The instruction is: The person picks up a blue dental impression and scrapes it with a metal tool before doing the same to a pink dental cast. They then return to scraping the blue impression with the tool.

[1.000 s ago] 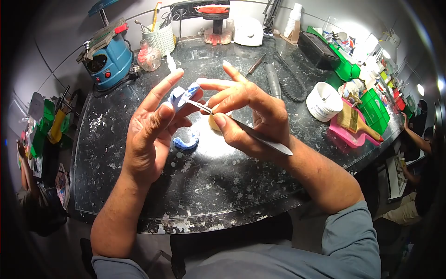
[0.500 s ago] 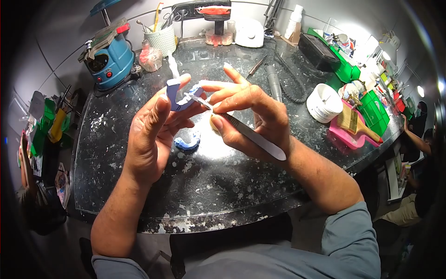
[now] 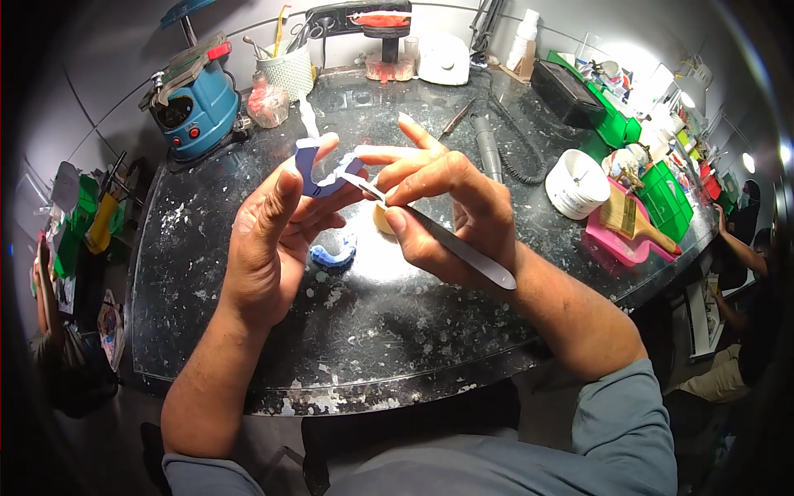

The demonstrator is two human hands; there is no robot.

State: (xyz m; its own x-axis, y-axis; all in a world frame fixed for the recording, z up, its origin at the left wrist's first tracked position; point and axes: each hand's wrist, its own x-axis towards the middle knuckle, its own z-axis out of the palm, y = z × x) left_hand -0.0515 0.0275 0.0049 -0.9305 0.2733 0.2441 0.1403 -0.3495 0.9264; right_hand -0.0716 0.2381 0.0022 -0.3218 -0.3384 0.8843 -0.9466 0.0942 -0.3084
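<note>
My left hand is closed around a lilac-blue, horseshoe-shaped dental model, thumb on the near side and fingers behind. In my right hand is a slim metal scalpel, pinched between thumb and fingers. Its blade end meets the inner right side of the model, and the flat handle end points down toward my wrist. My right fingertips also reach the model's right arm. On the bench below lies a second, darker blue horseshoe-shaped piece. A yellowish rounded thing shows partly behind my right hand.
The dark, stained bench carries a blue machine at back left and a cup of tools. To the right are a grey handpiece, a white tub, a brush on a pink dustpan, and green bins.
The scalpel has shifted slightly; its handle end sits a little lower and farther right, with its blade still at the model. My left hand and the model hardly moved.
</note>
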